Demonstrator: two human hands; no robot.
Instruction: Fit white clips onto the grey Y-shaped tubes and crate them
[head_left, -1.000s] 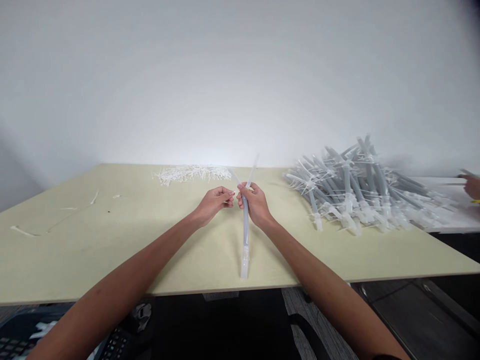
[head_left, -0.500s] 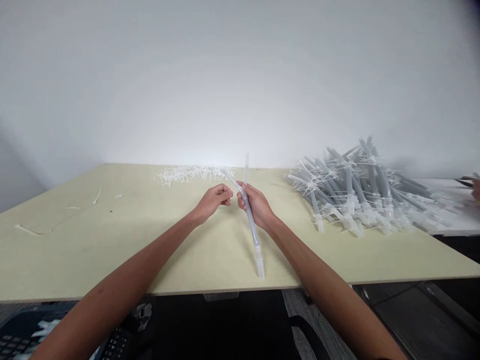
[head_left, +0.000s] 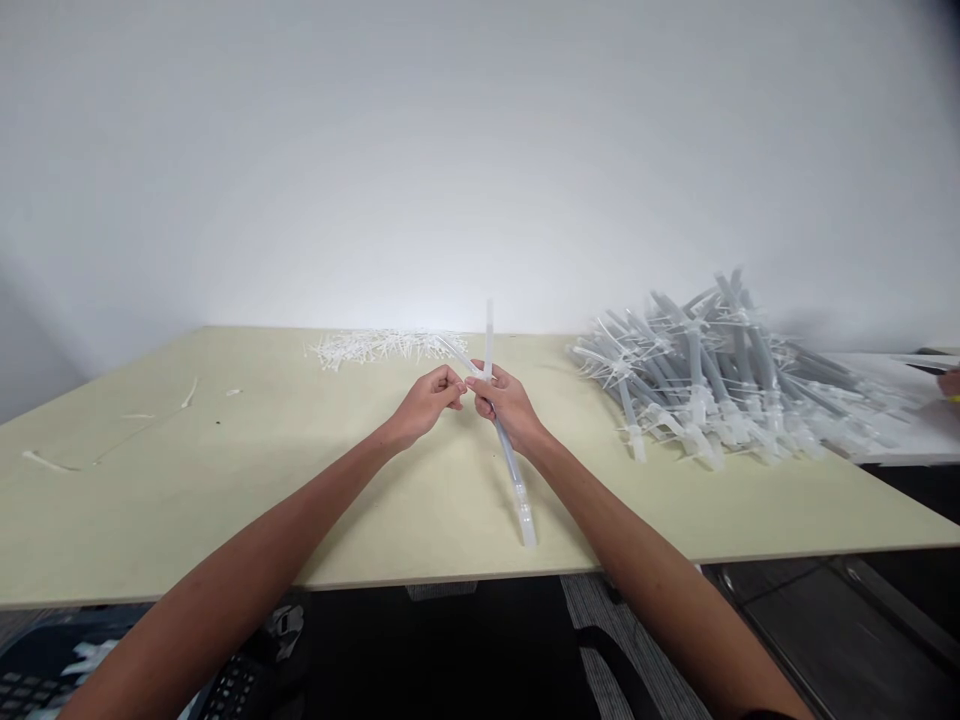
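Note:
My right hand (head_left: 506, 400) grips a translucent grey plastic tube (head_left: 508, 457) near its upper part, and the tube's white connector end (head_left: 527, 525) rests on the table near the front edge. Two thin pale strips rise from the grip, one upright (head_left: 489, 330) and one slanting up-left (head_left: 456, 350). They could be cable tie tails or tubing; I cannot tell which. My left hand (head_left: 431, 400) has its fingers curled, with the fingertips almost at my right hand. Anything between those fingertips is hidden.
A loose heap of white cable ties (head_left: 382, 347) lies at the back of the pale yellow table (head_left: 187, 510). A large pile of tied grey tubes (head_left: 697, 385) sits to the right. At the far right, a co-worker's hand (head_left: 949, 382) is over a white sheet (head_left: 885, 405).
The tube's connector end has swung right along the table. The upright strip has turned from leaning right to vertical, and my right hand has moved closer to my left.

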